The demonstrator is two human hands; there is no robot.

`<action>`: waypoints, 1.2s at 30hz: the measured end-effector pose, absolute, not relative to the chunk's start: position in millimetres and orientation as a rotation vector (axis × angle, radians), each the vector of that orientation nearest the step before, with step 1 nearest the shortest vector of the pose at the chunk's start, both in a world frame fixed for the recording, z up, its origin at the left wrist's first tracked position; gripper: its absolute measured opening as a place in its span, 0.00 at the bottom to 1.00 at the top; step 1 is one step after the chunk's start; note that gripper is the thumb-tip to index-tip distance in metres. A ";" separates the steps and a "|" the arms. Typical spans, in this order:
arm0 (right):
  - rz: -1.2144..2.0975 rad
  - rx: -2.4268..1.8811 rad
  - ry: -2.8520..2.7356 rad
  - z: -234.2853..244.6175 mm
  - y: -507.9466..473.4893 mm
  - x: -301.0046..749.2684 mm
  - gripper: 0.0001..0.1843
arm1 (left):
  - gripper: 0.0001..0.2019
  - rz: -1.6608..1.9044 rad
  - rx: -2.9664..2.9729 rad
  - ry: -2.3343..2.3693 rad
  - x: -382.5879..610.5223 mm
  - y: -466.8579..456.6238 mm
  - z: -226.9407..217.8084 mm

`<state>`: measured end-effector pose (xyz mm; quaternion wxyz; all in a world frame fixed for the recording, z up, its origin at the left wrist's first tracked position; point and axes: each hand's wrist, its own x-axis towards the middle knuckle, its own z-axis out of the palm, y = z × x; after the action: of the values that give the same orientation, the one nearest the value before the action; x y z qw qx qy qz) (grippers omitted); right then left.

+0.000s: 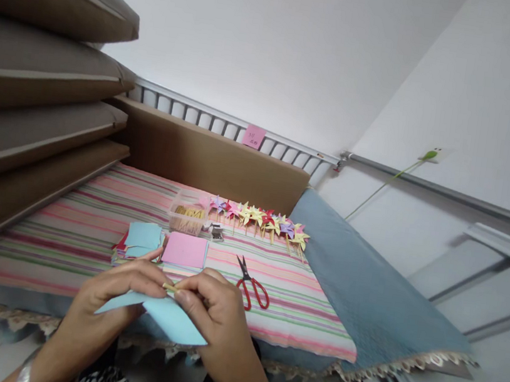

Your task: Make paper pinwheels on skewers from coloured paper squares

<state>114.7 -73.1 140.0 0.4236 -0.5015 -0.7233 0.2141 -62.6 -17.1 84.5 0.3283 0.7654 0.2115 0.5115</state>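
A sheet of light blue paper (179,324), cut or folded into flaps, hangs between my hands above the front edge of the table. My left hand (114,298) is closed on it, thumb underneath and fingers over the top. Thumb and forefinger of my right hand (218,315) pinch a short pale yellow wooden stick (170,288), whose end meets my left fingertips. Just beyond my fingers lie a stack of blue paper squares (144,237) and a stack of pink paper squares (184,250). Red-handled scissors (249,284) rest open to the right.
A clear plastic box (187,212) of thin wooden sticks stands behind the paper, beside a small container (216,231). Several colourful paper pinwheels (260,218) line the back of the striped cloth (304,315). Brown cushions (42,117) are stacked at left; a brown board (212,160) stands behind.
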 end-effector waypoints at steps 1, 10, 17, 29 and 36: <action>0.535 -1.255 -1.810 140.2 -73.2 114.6 0.07 | 0.09 1.340 1.999 0.556 -62.6 -17.2 84.4; 0.502 -1.253 -1.825 140.4 -74.5 113.9 0.08 | 0.08 1.352 1.985 0.602 -62.1 -19.1 89.8; 0.507 -1.261 -1.810 138.4 -75.2 113.4 0.09 | 0.08 1.368 2.000 0.577 -60.9 -19.1 89.3; 0.512 -1.220 -1.779 130.7 -70.9 113.0 0.08 | 0.09 1.409 2.044 0.619 -60.8 -24.8 91.7; 0.510 -1.211 -1.758 128.1 -71.7 111.4 0.09 | 0.10 1.462 2.069 0.605 -57.6 -26.6 92.5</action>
<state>111.4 -71.7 128.1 0.4557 -0.4911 -0.7130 0.2067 -57.6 -26.6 92.5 0.2653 0.7657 0.2240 0.5414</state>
